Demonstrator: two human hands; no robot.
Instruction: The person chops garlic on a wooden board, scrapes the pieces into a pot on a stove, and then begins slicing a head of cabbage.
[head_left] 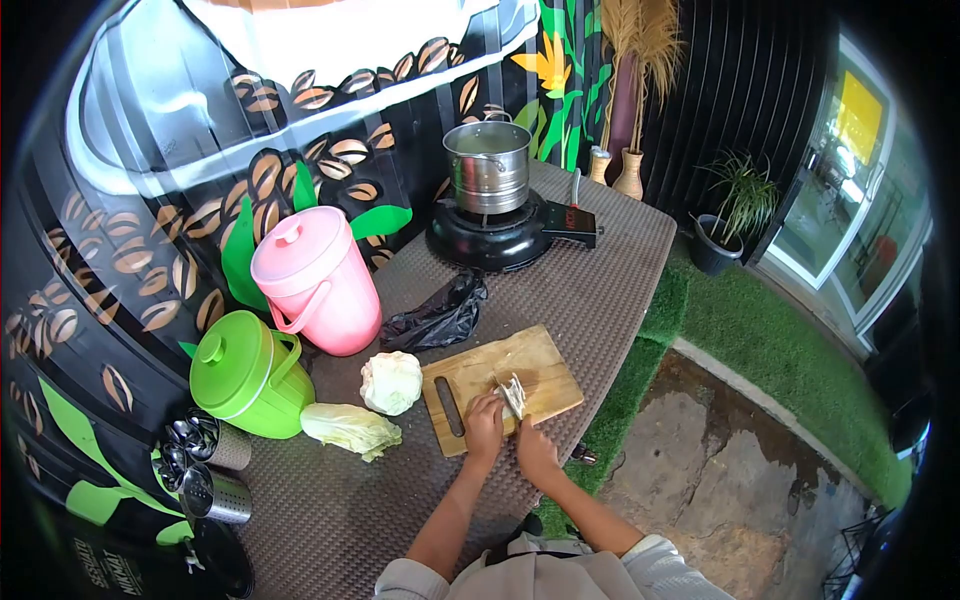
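Observation:
On the wooden cutting board [555, 365] lie some thin, pale vegetable pieces [513, 393], of a kind I cannot make out. My left hand [485, 425] rests on the board with its fingers bent and pressed together against these pieces. My right hand [537, 450] is closed at the board's near edge, gripping what looks like a knife; the handle and most of the blade are hidden. Left of the board sit a round, pale cabbage [391, 383] and a longer napa cabbage [352, 430].
A steel pot [487, 165] stands on a black portable stove [485, 235] at the back. A crumpled black plastic bag [437, 312], a pink lidded jug [325, 285], a green lidded jug [250, 375] and steel utensil holders [215, 493] line the left side of the brown woven table [390, 530].

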